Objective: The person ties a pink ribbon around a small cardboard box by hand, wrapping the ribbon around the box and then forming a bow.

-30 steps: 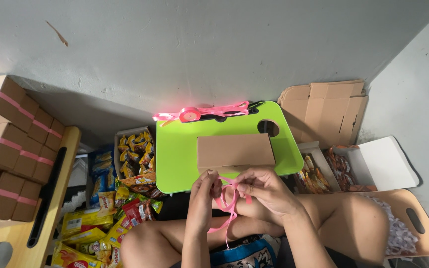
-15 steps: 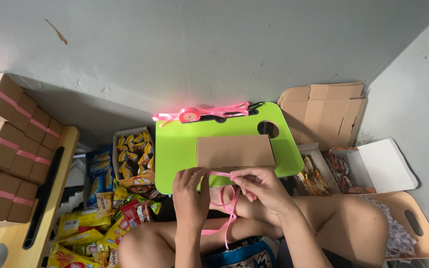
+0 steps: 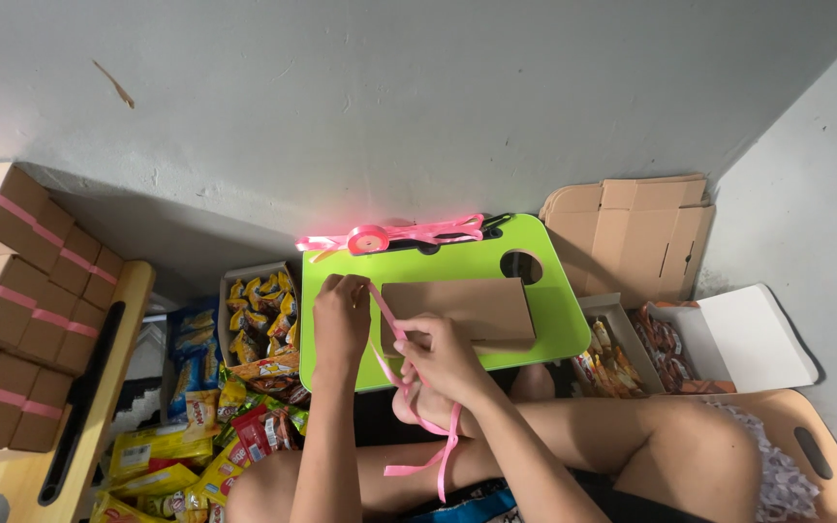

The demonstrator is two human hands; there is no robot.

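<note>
A flat brown cardboard box (image 3: 467, 308) lies on a bright green lap table (image 3: 544, 320). My left hand (image 3: 339, 320) is over the table's left part, pinching a pink ribbon (image 3: 391, 341) at its upper end. My right hand (image 3: 443, 356) grips the same ribbon lower down, at the box's near left corner. The ribbon runs taut between both hands, then loops down over my legs to a loose tail (image 3: 428, 455). A pink ribbon spool (image 3: 370, 238) with trailing strands sits on the table's far edge.
Brown boxes tied with pink ribbon (image 3: 21, 310) are stacked at the left beside a wooden board (image 3: 89, 407). Snack packets (image 3: 244, 387) fill a tray and the floor at the left. Flattened cartons (image 3: 636, 232) and an open white box (image 3: 728, 339) lie at the right.
Both hands have risen from my lap to the table. My left hand moved up and left, drawing the ribbon out taut; my right hand has come to the box's near corner.
</note>
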